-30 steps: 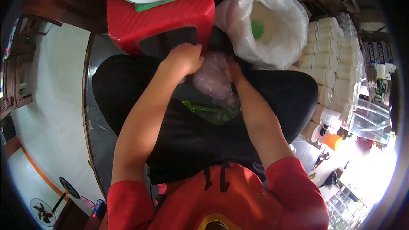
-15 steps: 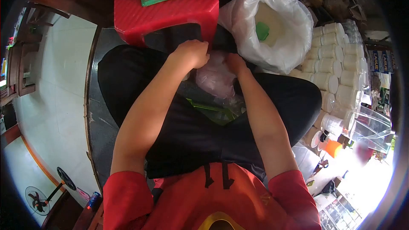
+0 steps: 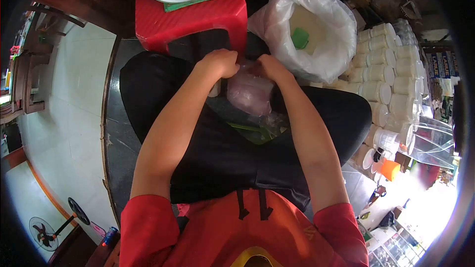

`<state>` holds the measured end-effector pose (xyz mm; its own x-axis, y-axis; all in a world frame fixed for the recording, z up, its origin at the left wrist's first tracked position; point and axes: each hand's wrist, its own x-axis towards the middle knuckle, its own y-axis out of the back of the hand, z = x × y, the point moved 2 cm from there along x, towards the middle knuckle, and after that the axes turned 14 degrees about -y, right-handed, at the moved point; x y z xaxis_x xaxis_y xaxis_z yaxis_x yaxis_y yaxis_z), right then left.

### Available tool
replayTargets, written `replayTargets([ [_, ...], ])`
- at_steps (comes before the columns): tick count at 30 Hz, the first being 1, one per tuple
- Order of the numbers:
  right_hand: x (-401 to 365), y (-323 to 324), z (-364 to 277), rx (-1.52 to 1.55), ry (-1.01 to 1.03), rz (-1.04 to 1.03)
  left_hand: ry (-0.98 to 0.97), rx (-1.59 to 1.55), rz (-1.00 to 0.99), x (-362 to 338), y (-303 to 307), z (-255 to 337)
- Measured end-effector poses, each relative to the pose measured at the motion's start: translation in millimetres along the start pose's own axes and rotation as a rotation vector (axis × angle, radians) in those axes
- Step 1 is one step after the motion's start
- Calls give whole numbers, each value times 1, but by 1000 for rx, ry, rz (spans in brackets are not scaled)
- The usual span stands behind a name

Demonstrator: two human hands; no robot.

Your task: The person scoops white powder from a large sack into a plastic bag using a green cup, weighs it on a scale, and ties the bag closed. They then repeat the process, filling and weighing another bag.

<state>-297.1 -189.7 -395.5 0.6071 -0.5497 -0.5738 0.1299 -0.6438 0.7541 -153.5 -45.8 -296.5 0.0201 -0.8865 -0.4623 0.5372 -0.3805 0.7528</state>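
Between my legs hangs or rests a pinkish, see-through plastic bag (image 3: 250,98), rounded and full at the bottom. My left hand (image 3: 222,63) is closed at the bag's upper left edge, fingers curled inward. My right hand (image 3: 271,67) grips the upper right edge, its fingertips turned away from view. What fills the bag is too blurred to name. Clear and green plastic wrapping (image 3: 257,131) lies below it, near my lap. A small pale object (image 3: 214,89) shows beside the bag, under my left wrist.
A red plastic stool (image 3: 190,22) carries a dial scale (image 3: 183,1) ahead of me. To its right stands a big white plastic sack (image 3: 336,44) of pale grains with a green scoop (image 3: 300,38) inside. Stacked white-lidded tubs (image 3: 378,64) line the right side.
My right hand has come slightly up and left, nearer the left one. Both hands stay on the bag, and the whole view has shifted a little.
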Motion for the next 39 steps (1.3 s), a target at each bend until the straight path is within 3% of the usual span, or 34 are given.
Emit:
replayTargets([
  [2,1,-4,-1,25,-19,-34,18,1,12,-1,-3,-2],
  [7,26,-3,10,-287,161,-165,7,4,-13,2,-10,-7],
  [8,27,-1,11,-326,261,-103,3,-19,-11,6,-19,-13],
  [10,5,29,-4,-307,230,-10,4,-55,52,6,-28,-15],
  [11,7,36,1,-374,361,36,23,-8,4,9,-30,-13],
  [12,-23,65,-24,-353,292,-91,4,12,132,18,-41,-20],
  [13,-5,59,-3,-274,371,-30,30,44,40,-6,-17,-2],
  [14,-9,67,-5,-254,323,-129,-48,18,50,5,-23,-10],
  [16,-28,75,-15,-163,340,-167,-174,-28,186,19,-43,-13],
  [19,-22,67,-20,-104,419,-49,-268,-56,102,28,-53,-15],
  [26,-35,75,-37,-77,378,-74,-201,-158,-68,20,-60,-6],
  [28,-25,75,-26,45,415,-178,-223,-131,-90,44,-80,-20],
  [32,-49,93,-39,-65,422,-162,-253,-38,-164,46,-87,-25],
  [39,-63,109,-43,-31,305,-78,-138,38,-97,26,-60,-11],
])
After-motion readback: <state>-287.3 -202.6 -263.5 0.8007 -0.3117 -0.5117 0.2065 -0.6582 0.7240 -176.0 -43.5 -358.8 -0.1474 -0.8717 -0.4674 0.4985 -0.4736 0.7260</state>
